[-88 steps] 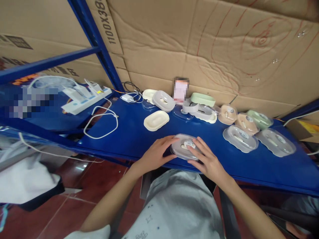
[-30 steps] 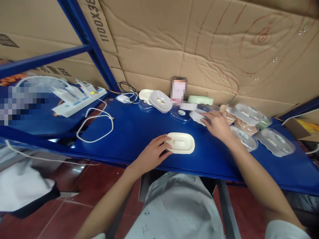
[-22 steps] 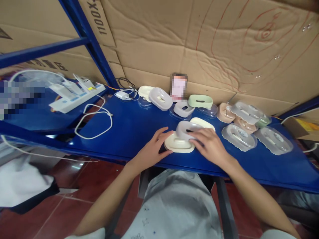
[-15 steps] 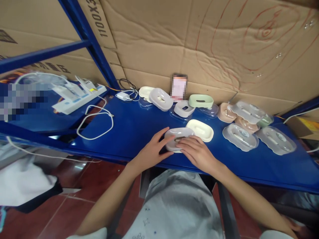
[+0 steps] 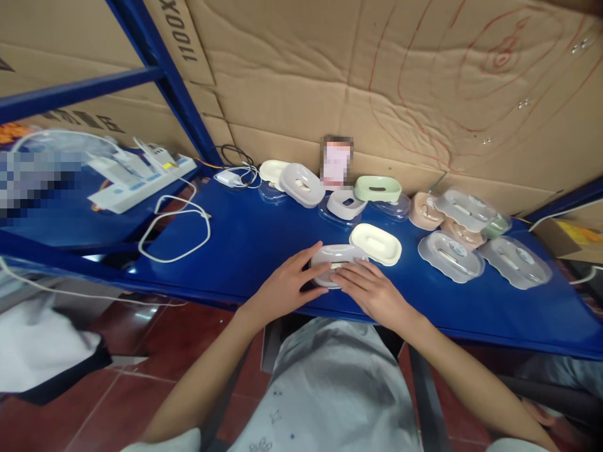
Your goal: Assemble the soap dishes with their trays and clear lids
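Note:
A pale grey oval soap dish (image 5: 340, 252) lies on the blue table near its front edge. My left hand (image 5: 294, 276) grips the dish's left side, thumb at the near edge and fingers at the far edge and inside. My right hand (image 5: 370, 285) is closed over its right part, fingertips pressed down at the middle. A small whitish piece shows in the centre beside those fingertips. Just behind, to the right, a cream oval tray (image 5: 375, 243) with a raised middle rests flat. My right fingers partly hide the dish's interior.
Behind stand a grey dish (image 5: 301, 185), a smaller pale dish (image 5: 346, 204), a green dish (image 5: 378, 188) and clear lids. Several lidded dishes (image 5: 451, 256) sit at the right. A phone (image 5: 336, 163) leans on the cardboard. A white cable (image 5: 174, 229) and power strip (image 5: 141, 188) lie left.
The whitish piece now shows at the dish's centre, where a darker slot was visible before. Both hands keep nearly the same place. The view has shifted slightly.

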Motion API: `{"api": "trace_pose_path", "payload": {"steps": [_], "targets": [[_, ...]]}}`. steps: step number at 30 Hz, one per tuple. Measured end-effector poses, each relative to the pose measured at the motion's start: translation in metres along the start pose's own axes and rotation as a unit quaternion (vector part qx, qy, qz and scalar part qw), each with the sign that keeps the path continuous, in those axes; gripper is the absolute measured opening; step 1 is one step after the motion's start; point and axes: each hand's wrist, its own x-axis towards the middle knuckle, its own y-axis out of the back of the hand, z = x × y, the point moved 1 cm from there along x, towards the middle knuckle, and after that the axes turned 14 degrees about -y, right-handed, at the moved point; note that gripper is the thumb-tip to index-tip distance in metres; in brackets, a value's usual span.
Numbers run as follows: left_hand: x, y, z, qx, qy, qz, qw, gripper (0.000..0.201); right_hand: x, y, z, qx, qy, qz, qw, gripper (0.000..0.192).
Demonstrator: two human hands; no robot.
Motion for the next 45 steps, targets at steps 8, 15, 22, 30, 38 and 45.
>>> {"api": "trace_pose_path", "payload": {"steps": [8,15,22,30,38,45], "targets": [[0.003,0.002,0.004,0.017,0.000,-0.016,1.000,0.045,0.026,0.041,0.053,-0.051,-0.080,0.042,0.995,0.046],[0.001,0.001,0.003,0.023,0.009,-0.023,0.999,0.045,0.078,0.053,0.159,-0.255,-0.335,0.031,0.907,0.054],[0.002,0.001,0.003,0.039,-0.001,-0.024,0.999,0.045,0.079,0.048,0.166,-0.284,-0.317,0.022,0.904,0.038],[0.003,0.001,0.002,0.032,0.007,-0.035,0.999,0.046,0.047,0.081,0.158,-0.216,-0.333,0.079,0.914,0.045],[0.004,0.006,0.003,-0.061,0.089,-0.040,0.993,0.072,0.003,0.069,0.072,-0.035,-0.212,0.213,0.953,0.037],[0.002,0.009,-0.003,-0.169,0.167,0.017,0.971,0.108,-0.016,0.021,0.009,0.086,-0.041,0.122,0.988,0.052]]}}
